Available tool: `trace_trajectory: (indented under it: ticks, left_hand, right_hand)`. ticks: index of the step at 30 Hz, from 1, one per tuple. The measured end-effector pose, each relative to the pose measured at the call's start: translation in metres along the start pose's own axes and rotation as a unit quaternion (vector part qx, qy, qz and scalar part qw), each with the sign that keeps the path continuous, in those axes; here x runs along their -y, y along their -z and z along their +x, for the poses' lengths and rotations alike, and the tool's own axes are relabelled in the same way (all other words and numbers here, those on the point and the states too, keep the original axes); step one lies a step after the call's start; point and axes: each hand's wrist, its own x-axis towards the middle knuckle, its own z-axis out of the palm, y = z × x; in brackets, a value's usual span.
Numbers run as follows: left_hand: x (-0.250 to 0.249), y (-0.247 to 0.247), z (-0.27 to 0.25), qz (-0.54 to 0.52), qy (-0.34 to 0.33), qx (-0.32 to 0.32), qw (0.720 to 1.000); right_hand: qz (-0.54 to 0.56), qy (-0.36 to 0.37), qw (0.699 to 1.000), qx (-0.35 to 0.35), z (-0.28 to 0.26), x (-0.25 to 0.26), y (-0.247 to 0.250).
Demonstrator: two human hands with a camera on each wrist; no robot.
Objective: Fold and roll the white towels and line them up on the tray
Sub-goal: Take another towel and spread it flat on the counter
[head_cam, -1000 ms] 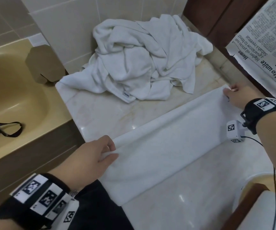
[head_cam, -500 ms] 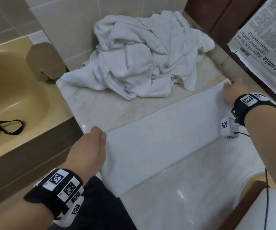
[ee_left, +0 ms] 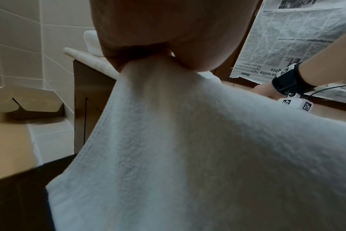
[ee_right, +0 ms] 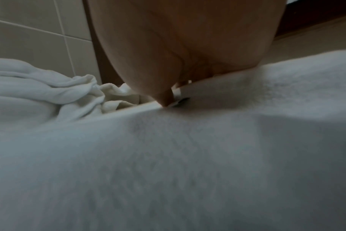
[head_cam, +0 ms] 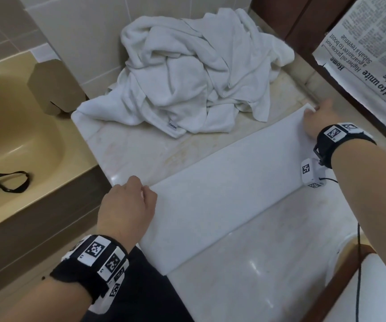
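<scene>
Gripping towel (head_cam: pixel 222 189) ends, fingertips hidden, seemingly pinched

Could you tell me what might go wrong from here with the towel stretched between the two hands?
The folded towel is gripped only at its ends by the left hand and right hand; a slip could undo the fold. Its near corner overhangs the counter edge and could drag the towel off. The heap of unfolded towels lies close and could snag it.

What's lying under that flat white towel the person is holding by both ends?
The folded towel lies on the pale marble counter, which shows all around it. The left hand and right hand pinch its ends. Whatever lies directly beneath is covered.
</scene>
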Motion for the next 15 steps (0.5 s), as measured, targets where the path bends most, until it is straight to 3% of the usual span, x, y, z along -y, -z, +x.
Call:
trace_trajectory:
  ticks: [4, 6, 8, 9, 11, 13, 15]
  left_hand:
    - [-0.022, 0.001, -0.004, 0.057, 0.004, -0.045, 0.997]
    - [-0.038, -0.002, -0.008, 0.031, -0.073, -0.030, 0.996]
    - [-0.054, -0.011, -0.013, 0.021, -0.166, 0.025, 0.986]
    - [-0.059, -0.016, -0.015, 0.025, -0.196, 0.063, 0.978]
    - [-0.063, -0.023, -0.015, 0.041, -0.215, 0.131, 0.967]
    - [-0.063, -0.027, -0.014, 0.061, -0.222, 0.164, 0.959]
    - [-0.063, -0.027, -0.014, 0.069, -0.219, 0.177, 0.957]
  right_hand:
    - [-0.030, -0.002, 0.999, -0.033, -0.008, 0.008, 0.005]
    - [-0.074, 0.024, 0.992, -0.099, -0.029, 0.012, 0.012]
    - [-0.077, 0.057, 0.986, -0.137, -0.065, 0.019, 0.011]
    - [-0.060, 0.073, 0.989, -0.112, -0.091, 0.023, 0.005]
    - [-0.071, 0.121, 0.990, 0.029, -0.148, 0.029, -0.018]
    - [-0.157, 0.144, 0.962, 0.172, -0.181, 0.024, -0.044]
    - [-0.191, 0.132, 0.952, 0.197, -0.168, 0.017, -0.049]
